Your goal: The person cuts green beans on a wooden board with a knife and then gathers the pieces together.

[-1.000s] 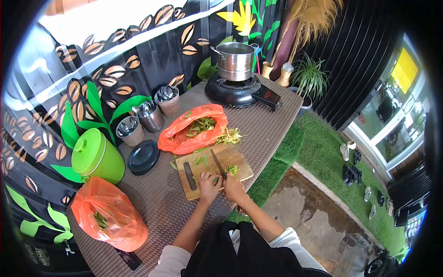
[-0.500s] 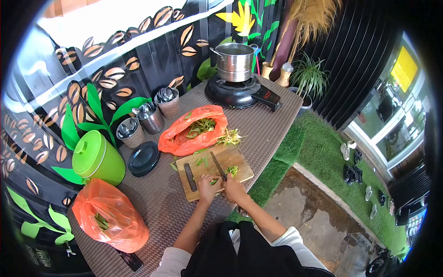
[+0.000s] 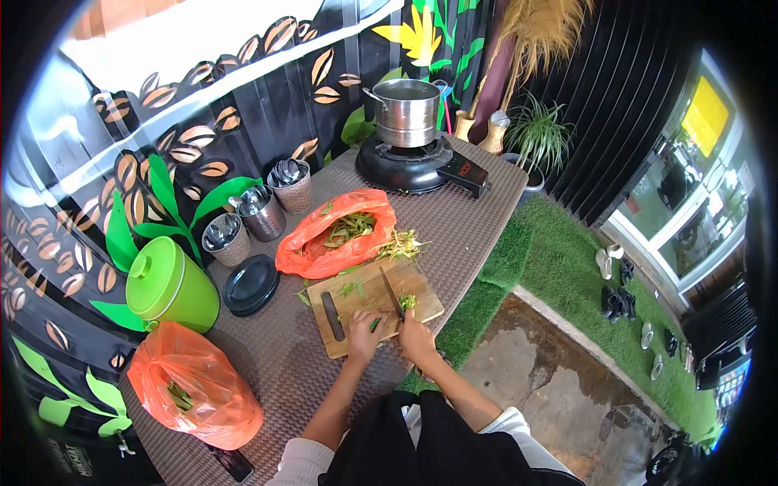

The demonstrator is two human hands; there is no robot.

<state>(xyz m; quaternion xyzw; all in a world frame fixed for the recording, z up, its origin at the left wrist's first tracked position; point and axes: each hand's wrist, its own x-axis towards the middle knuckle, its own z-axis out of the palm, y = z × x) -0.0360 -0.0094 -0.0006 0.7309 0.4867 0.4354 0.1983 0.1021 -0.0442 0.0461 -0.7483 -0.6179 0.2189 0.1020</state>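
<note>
A wooden cutting board (image 3: 348, 301) lies on the brown woven table. My right hand (image 3: 416, 335) is closed round the handle of a knife (image 3: 389, 285), whose blade points away from me over the board. Close beside the blade sits a small heap of chopped greens (image 3: 408, 301). My left hand (image 3: 365, 334) rests on the board's near part, its fingers closed on a bit of green stem (image 3: 374, 325). Beyond the board an open orange bag (image 3: 312, 254) holds green leaves, with a bunch of pale stems (image 3: 402, 244) at its right.
A steel pot (image 3: 407, 113) stands on a black burner (image 3: 397, 164) at the back. Cutlery cups (image 3: 290, 191), dark plates (image 3: 251, 285), a green lidded bucket (image 3: 182, 296), a filled orange bag (image 3: 203, 397) and a phone (image 3: 232, 462) are on the left.
My hands have moved apart a little, the left one leftward. The knife has shifted slightly right, nearer the chopped heap.
</note>
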